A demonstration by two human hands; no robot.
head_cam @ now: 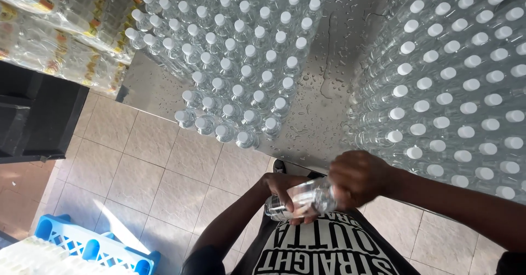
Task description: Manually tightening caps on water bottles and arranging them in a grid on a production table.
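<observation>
Bottle [301,199], clear plastic, lies crosswise in front of your chest, above the black printed shirt [329,250]. Your left hand [285,190] wraps its body from below, fingers curled shut around it; your right hand [359,177] is closed in a fist over the cap end, hiding the cap. Beyond your hands runs a wet steel table [323,97], beaded with water drops. One block of white-capped bottles [235,61] stands on its left part, a larger block [460,83] fills the right, with a bare strip between them. Beige floor tiles [142,165] lie below, a blue crate [93,250] sits at lower left, and wrapped bottle packs [60,33] are stacked at upper left.
</observation>
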